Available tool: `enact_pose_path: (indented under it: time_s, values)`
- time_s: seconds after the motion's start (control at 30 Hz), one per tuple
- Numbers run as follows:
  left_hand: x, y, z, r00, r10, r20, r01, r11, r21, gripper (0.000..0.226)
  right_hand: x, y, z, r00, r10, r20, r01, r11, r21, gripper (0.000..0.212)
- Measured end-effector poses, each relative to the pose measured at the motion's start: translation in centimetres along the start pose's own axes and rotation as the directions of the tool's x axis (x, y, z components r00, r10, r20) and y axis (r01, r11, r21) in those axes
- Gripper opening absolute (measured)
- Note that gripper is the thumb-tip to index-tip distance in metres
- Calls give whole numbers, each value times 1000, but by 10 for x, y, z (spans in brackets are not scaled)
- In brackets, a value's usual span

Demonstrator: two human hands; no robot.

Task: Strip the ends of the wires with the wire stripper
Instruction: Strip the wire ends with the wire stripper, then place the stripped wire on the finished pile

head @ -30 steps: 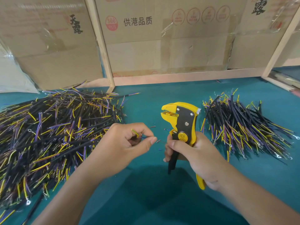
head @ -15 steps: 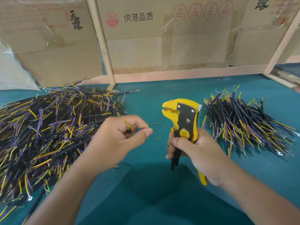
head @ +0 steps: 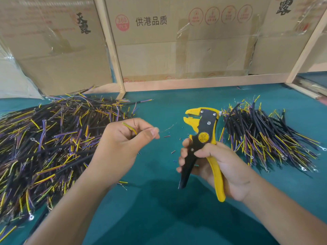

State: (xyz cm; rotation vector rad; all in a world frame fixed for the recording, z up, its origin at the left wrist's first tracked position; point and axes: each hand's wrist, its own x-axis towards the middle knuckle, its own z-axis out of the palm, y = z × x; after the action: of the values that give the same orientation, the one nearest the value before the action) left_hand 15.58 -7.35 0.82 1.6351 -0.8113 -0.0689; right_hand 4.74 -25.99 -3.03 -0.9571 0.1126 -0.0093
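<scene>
While the left hand (head: 122, 147) curls its fingers and pinches a thin wire (head: 130, 128) between thumb and forefinger, a yellow-striped stretch of that wire shows above the knuckles and a fine bare strand pokes out past the thumb tip toward the right. Just beside it, apart and not touching, the right hand (head: 217, 167) wraps round the handles of the wire stripper (head: 203, 138), a yellow and black tool held upright with its head turned to the left and its toothed mouth gaping a little; the wire's strand ends short of that mouth. Between the two hands, small dark snippets of insulation (head: 167, 136) lie scattered on the teal worktop (head: 159, 209), and one short yellow offcut (head: 123, 182) rests near the left forearm. Farther out on the left, a large loose heap of wires (head: 44, 147), black, yellow and purple, spreads from the worktop's near edge up to the back, some ends bearing small ring terminals. On the right, behind the stripper's head and just past the right hand, a smaller pile of wires (head: 265, 138) fans out in the same colours. At the back of the worktop stand flattened cardboard sheets (head: 159, 41) printed with Chinese characters and red round marks, held in a frame of pale wooden battens (head: 113, 55), with a bit of clear plastic bag (head: 16, 82) at the far left.
</scene>
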Motion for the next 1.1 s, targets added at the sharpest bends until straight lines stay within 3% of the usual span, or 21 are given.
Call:
enact_pose_path:
  time_s: [0.13, 0.23, 0.47, 0.67, 0.87, 0.97, 1.03, 1.1]
  values:
    - [-1, 1, 5, 1000, -7, -6, 7, 1000, -2, 19, -1, 2, 0, 998, -24, 50, 20, 996, 84, 43]
    - [-6, 3, 10, 999, 27, 26, -30, 993, 114, 20, -2, 3, 0, 998, 12, 59, -13, 1000, 7, 38]
    - [-12, 1, 18, 998, 6, 62, -18, 982, 190, 20, -2, 5, 3, 999, 1, 37, 1, 999, -48, 25]
    - [-11, -2, 18, 999, 5, 39, -12, 981, 192, 20, -4, 3, 1, 999, -50, 18, 53, 955, -292, 18]
    - [-13, -6, 26, 996, 50, 69, -67, 958, 278, 20, -6, -5, -5, 985, -170, -19, 119, 762, -636, 22]
    - [-12, -9, 28, 998, 43, 46, -54, 956, 289, 19, -4, -9, -10, 973, -213, -91, 85, 695, -714, 45]
    - [-10, -9, 33, 1000, 23, 17, -27, 962, 273, 16, -1, -11, -16, 967, -195, -165, 35, 740, -672, 52]
    - [-5, -6, 41, 1000, 21, 19, -25, 967, 255, 13, 2, -13, -20, 975, -75, -208, -38, 870, -491, 48]
